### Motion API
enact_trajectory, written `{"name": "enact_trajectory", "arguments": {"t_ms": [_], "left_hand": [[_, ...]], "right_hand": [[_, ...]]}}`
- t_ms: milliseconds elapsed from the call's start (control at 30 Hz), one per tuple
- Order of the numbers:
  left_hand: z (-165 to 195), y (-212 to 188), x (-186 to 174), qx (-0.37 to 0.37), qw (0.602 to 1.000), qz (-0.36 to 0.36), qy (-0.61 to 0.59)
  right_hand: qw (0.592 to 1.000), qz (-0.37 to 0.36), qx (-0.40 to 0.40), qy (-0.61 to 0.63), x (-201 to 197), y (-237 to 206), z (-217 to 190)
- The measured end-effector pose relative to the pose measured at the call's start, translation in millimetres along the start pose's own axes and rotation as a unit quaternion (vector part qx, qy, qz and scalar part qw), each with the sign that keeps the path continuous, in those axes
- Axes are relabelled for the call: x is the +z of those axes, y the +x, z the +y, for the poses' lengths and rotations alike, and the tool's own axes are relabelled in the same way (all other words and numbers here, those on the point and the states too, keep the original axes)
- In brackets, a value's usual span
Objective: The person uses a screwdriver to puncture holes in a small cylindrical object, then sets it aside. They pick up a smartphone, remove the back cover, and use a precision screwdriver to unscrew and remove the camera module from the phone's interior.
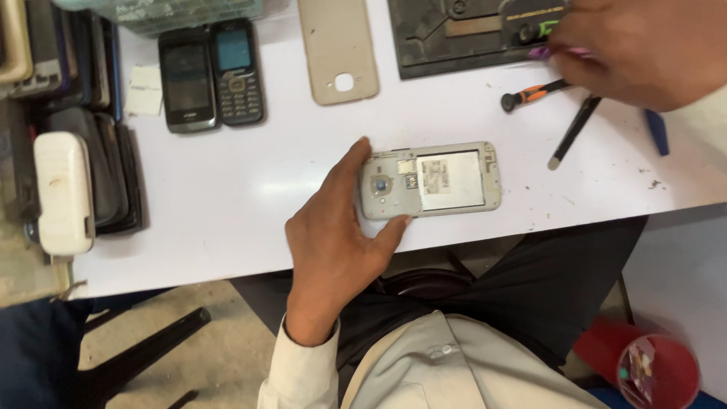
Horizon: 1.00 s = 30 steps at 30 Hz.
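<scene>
White table (227,189) across the whole view, from 9 to 3 o'clock. Dark mat (439,38) at 12 o'clock, at the far edge. Stack of dark cases (91,151) at 9 o'clock, with a white box (64,189) on its near side. Right hand (636,49) at 1 o'clock, partly out of view, fingers bent together over the tools; cannot tell if anything is clamped. Left hand (333,235) near centre, toward 6 o'clock, thumb and fingers spread apart, touching the left end of the phone (430,180). Phone at centre, flat, back open, battery visible. Beige cover (337,49) at 12 o'clock, well apart. Two old phones (212,76) side by side at 10 o'clock. Screwdriver (534,95) and black stick (574,132) at 2 o'clock.
</scene>
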<state>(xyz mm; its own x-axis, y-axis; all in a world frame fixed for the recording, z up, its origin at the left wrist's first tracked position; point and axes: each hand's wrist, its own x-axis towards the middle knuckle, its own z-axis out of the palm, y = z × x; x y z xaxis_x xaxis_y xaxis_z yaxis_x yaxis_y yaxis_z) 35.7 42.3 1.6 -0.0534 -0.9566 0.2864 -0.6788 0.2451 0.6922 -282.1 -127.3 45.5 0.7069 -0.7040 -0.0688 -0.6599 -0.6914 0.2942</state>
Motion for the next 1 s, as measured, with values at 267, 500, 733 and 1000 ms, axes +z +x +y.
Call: {"name": "enact_trajectory", "arguments": {"t_ms": [267,500,733,1000], "left_hand": [[0.8,-2.3,13.5,0.013,0.999,0.030,-0.005],[2.8,2.3,21.8,-0.003,0.998,0.057,-0.014],[-3.1,-1.4,24.8,0.012,0.997,0.070,-0.018],[-4.4,-6.6,26.4,-0.010,0.998,0.052,-0.029]], "right_hand": [[0.951,0.187,0.103,0.224,21.7,-39.9,-29.1],[0.919,0.072,0.128,0.365,-40.7,-47.0,-83.4],[0.854,0.193,0.108,0.471,-57.4,-32.9,-116.1],[0.868,0.216,0.090,0.438,-55.6,-30.7,-138.8]]}}
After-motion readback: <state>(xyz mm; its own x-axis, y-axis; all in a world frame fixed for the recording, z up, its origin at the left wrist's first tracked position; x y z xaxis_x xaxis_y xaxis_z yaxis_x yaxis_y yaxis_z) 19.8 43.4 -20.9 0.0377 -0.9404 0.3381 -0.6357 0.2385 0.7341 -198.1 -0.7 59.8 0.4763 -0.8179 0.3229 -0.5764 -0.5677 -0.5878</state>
